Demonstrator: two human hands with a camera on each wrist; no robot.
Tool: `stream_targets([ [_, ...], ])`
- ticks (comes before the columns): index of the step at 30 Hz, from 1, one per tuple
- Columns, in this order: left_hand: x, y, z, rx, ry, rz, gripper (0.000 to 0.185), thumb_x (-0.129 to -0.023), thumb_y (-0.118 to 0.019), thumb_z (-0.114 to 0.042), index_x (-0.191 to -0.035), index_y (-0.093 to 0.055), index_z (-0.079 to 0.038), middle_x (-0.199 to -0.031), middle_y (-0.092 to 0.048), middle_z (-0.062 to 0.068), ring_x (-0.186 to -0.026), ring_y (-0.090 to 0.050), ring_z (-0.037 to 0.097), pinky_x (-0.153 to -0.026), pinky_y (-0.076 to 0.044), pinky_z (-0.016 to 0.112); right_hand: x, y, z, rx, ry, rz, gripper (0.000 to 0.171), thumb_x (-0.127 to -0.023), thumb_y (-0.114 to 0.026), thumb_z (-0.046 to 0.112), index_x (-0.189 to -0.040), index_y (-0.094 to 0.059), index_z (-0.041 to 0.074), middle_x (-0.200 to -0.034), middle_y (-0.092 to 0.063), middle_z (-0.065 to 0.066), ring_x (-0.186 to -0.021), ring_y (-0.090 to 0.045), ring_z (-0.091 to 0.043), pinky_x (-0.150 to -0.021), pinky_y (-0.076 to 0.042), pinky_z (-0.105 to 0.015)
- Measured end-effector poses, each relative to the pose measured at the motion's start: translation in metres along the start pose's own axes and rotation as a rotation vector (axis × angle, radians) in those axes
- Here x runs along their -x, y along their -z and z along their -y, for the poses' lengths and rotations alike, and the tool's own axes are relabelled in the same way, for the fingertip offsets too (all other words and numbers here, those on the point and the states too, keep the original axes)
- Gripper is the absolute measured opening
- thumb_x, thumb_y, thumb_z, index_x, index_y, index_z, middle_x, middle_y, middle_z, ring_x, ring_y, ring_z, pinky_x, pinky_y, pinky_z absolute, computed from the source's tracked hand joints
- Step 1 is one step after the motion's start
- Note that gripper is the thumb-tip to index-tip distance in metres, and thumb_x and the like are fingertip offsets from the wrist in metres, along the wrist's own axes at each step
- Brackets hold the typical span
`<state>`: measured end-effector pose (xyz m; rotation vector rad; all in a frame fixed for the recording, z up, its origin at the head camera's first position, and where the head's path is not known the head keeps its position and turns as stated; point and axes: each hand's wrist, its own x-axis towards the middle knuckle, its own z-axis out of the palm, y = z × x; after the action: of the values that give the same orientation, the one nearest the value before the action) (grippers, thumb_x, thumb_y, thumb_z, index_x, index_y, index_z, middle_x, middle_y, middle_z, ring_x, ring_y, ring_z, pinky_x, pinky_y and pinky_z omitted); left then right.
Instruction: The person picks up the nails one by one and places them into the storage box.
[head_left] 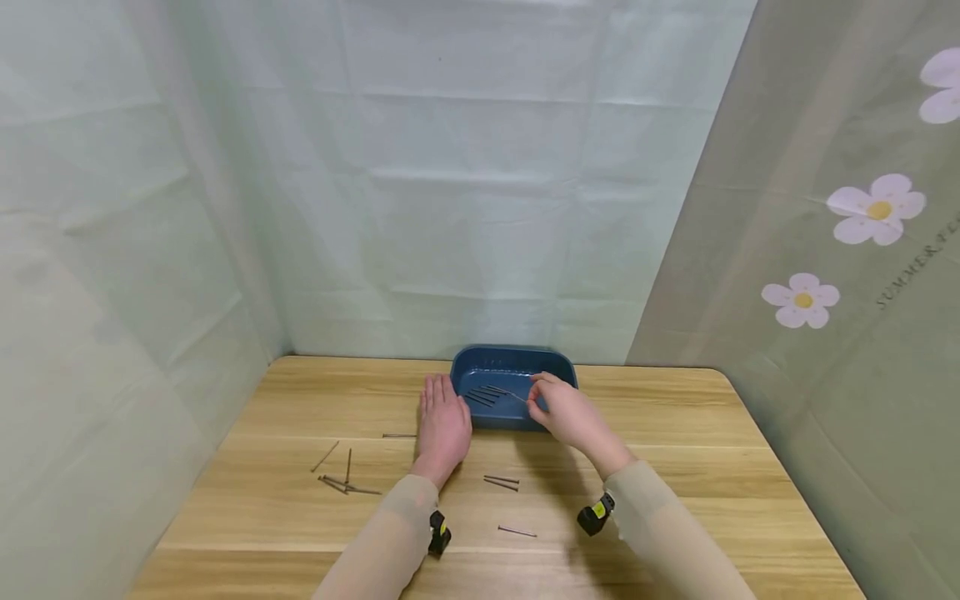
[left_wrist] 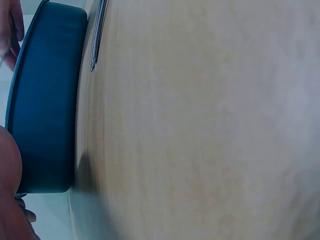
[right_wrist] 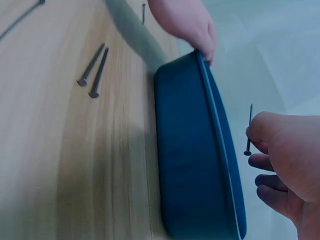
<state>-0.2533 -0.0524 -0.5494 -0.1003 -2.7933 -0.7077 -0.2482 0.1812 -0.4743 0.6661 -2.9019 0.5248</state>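
Note:
A dark blue rectangular tray (head_left: 506, 421) stands near the table's back edge, with several nails (head_left: 481, 399) lying side by side in its left part. My left hand (head_left: 443, 423) rests against the tray's left side, fingers straight and thumb by the front corner. Above the right part of the tray, my right hand (head_left: 570, 414) pinches a single nail (right_wrist: 251, 111) between thumb and index finger. In the right wrist view this nail stands nearly upright with its head at the lower end; the other fingers are loosely bent.
Several loose nails (head_left: 347, 486) lie in a group on the wooden table (head_left: 262, 517) at the left. A pair of nails (right_wrist: 95, 75) lies in front of the tray, and one nail (head_left: 517, 531) is nearer me. Another nail (head_left: 399, 435) lies beside my left hand. Curtains surround the table.

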Motion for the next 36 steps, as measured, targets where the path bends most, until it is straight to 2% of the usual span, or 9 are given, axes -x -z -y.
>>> stream_targets([
  [9,-0.001,0.003,0.001,-0.004,0.002,0.003,0.059,-0.113,-0.039,-0.02,-0.16,-0.031,0.015,-0.167,-0.031,0.033,-0.16,-0.02,0.047,-0.129,-0.02,0.057,-0.028,-0.014,-0.003,0.06,-0.077,0.094,0.011,-0.105,-0.069,0.024,-0.096,-0.067,0.018,-0.143,-0.065,-0.014,-0.114,-0.07,-0.028,-0.078,-0.057,-0.041],
  [12,0.0,0.003,0.002,0.002,0.006,0.007,0.059,-0.113,-0.039,-0.02,-0.16,-0.031,0.015,-0.167,-0.031,0.033,-0.16,-0.02,0.047,-0.129,-0.02,0.057,-0.035,-0.019,-0.004,0.079,-0.093,0.104,0.012,-0.105,-0.069,0.025,-0.096,-0.068,0.017,-0.128,-0.069,-0.008,-0.1,-0.069,-0.023,-0.078,-0.057,-0.04],
  [16,0.0,0.002,0.002,0.009,0.008,0.006,0.059,-0.114,-0.038,-0.02,-0.16,-0.031,0.015,-0.167,-0.031,0.033,-0.159,-0.02,0.048,-0.129,-0.02,0.057,-0.042,-0.023,-0.005,0.085,-0.115,0.128,0.012,-0.105,-0.07,0.025,-0.097,-0.069,0.017,-0.107,-0.066,-0.001,-0.084,-0.062,-0.016,-0.074,-0.056,-0.039],
  [20,0.001,0.002,0.0,0.014,0.006,0.009,0.059,-0.114,-0.039,-0.02,-0.161,-0.03,0.015,-0.168,-0.03,0.033,-0.16,-0.02,0.048,-0.129,-0.019,0.057,-0.049,-0.027,-0.009,0.075,-0.156,0.164,0.012,-0.106,-0.069,0.026,-0.102,-0.074,0.015,-0.11,-0.068,-0.003,-0.089,-0.066,-0.018,-0.079,-0.059,-0.041],
  [23,0.002,0.003,-0.001,0.01,0.002,0.013,0.059,-0.114,-0.036,-0.021,-0.161,-0.03,0.015,-0.168,-0.03,0.033,-0.16,-0.02,0.048,-0.129,-0.02,0.057,-0.055,-0.032,-0.012,0.084,-0.173,0.176,0.013,-0.106,-0.069,0.025,-0.101,-0.076,0.015,-0.11,-0.069,-0.004,-0.088,-0.066,-0.017,-0.079,-0.059,-0.04],
  [25,0.002,0.003,-0.001,0.004,-0.001,0.01,0.059,-0.114,-0.035,-0.021,-0.16,-0.031,0.015,-0.167,-0.031,0.033,-0.159,-0.021,0.048,-0.129,-0.02,0.057,-0.06,-0.036,-0.015,0.095,-0.176,0.193,0.02,-0.106,-0.067,0.025,-0.09,-0.073,0.014,-0.103,-0.067,-0.004,-0.079,-0.06,-0.015,-0.072,-0.055,-0.037],
  [29,0.002,0.002,0.0,-0.003,-0.007,0.008,0.058,-0.114,-0.036,-0.021,-0.16,-0.032,0.015,-0.167,-0.032,0.033,-0.159,-0.022,0.048,-0.129,-0.021,0.057,-0.067,-0.043,-0.019,0.097,-0.183,0.22,0.039,-0.107,-0.065,0.023,-0.07,-0.056,0.016,-0.084,-0.054,-0.003,-0.064,-0.041,-0.015,-0.061,-0.037,-0.034],
  [30,0.001,0.002,0.0,-0.003,-0.009,0.005,0.058,-0.114,-0.037,-0.02,-0.16,-0.032,0.015,-0.167,-0.032,0.033,-0.159,-0.023,0.048,-0.128,-0.021,0.058,-0.069,-0.044,-0.019,0.091,-0.194,0.229,0.043,-0.108,-0.064,0.023,-0.068,-0.05,0.016,-0.081,-0.05,-0.003,-0.062,-0.037,-0.016,-0.06,-0.033,-0.035],
  [36,0.0,0.003,-0.001,0.003,-0.006,-0.001,0.058,-0.114,-0.036,-0.02,-0.16,-0.032,0.015,-0.167,-0.032,0.033,-0.158,-0.023,0.048,-0.128,-0.021,0.058,-0.076,-0.048,-0.02,0.091,-0.232,0.236,0.05,-0.106,-0.065,0.019,-0.063,-0.039,0.018,-0.072,-0.036,0.0,-0.059,-0.029,-0.016,-0.058,-0.027,-0.035],
])
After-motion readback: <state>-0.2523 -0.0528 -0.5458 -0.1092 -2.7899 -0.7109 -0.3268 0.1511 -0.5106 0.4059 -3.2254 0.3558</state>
